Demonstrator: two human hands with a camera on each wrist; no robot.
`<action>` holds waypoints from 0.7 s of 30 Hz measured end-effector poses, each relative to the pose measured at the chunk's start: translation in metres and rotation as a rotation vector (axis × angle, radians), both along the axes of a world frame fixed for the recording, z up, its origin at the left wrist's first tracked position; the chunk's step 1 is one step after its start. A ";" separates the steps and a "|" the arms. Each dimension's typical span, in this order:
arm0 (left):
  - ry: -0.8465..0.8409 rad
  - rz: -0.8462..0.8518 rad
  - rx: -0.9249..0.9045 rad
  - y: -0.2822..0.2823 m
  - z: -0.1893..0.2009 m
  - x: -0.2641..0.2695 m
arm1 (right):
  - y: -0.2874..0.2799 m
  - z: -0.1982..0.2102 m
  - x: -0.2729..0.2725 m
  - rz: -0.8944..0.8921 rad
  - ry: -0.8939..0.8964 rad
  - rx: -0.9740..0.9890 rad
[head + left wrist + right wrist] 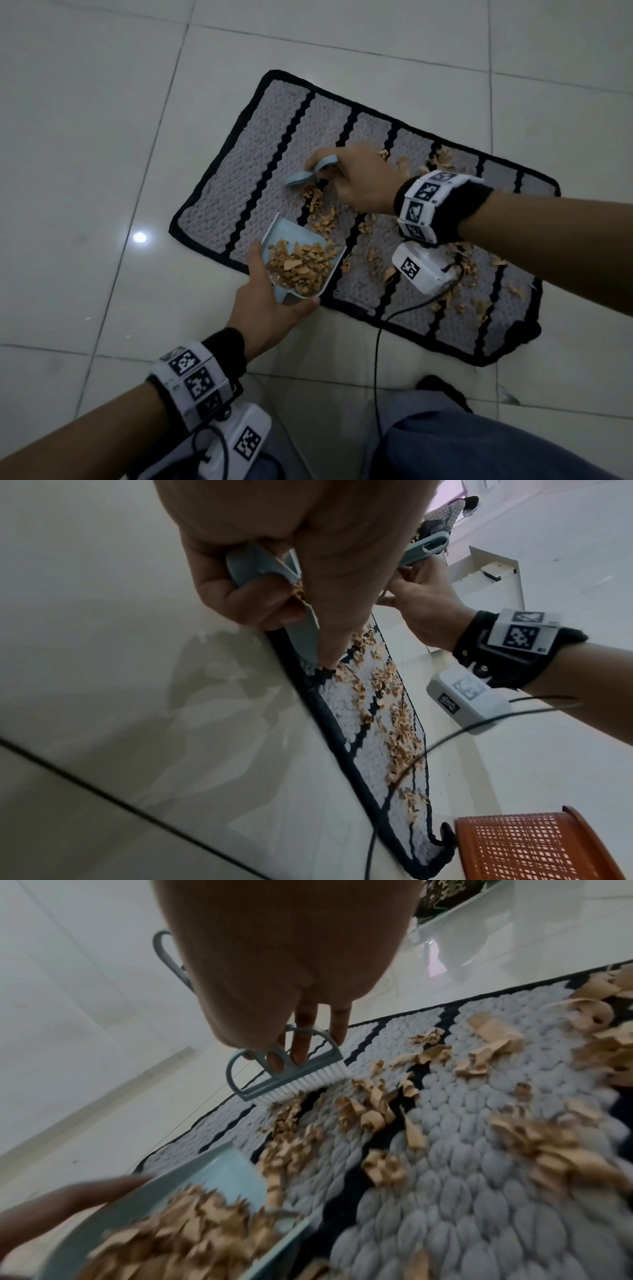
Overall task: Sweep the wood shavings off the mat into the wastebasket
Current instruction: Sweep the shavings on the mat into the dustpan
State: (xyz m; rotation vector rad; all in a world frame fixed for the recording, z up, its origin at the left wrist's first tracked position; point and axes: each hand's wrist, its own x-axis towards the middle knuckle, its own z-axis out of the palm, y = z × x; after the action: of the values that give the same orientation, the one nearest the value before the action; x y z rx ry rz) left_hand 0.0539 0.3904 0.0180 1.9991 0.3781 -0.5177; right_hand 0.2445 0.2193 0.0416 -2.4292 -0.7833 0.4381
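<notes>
The sweeping step is under way. The right hand (pixel 363 185) grips a small brush (pixel 291 1074), bristles on the mat (pixel 239 144) just behind a loose trail of wood shavings (pixel 322 219). The left hand (pixel 270 301) clasps the dustpan (pixel 291 240), half full, at the mat's near edge. Next likely calls for drawing the brush toward the pan. The wastebasket (pixel 534 845) stands off the mat's far corner.

A glossy pale tiled floor (pixel 85 144) carries a grey woven mat with black stripes and border (pixel 239 164), and an orange mesh plastic wastebasket (pixel 534 845) apparently just beside its corner.
</notes>
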 end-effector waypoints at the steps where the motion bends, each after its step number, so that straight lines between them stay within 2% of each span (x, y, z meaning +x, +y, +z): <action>1: -0.006 0.002 0.000 0.000 -0.001 0.002 | -0.001 0.001 -0.006 0.012 -0.005 -0.003; 10: -0.089 -0.015 -0.001 -0.002 -0.010 0.025 | 0.009 0.003 -0.059 0.004 -0.097 0.015; 16: -0.083 -0.018 -0.005 0.000 -0.016 0.029 | 0.017 0.005 -0.083 0.014 -0.078 0.042; 21: -0.093 -0.063 0.020 0.007 -0.008 0.031 | -0.002 0.026 -0.070 -0.163 0.034 0.142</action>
State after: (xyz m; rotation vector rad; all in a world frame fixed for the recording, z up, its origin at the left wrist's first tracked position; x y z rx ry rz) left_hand 0.0851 0.3977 0.0096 2.0516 0.2652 -0.4598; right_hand 0.1747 0.2176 0.0679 -2.3244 -0.5766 0.3477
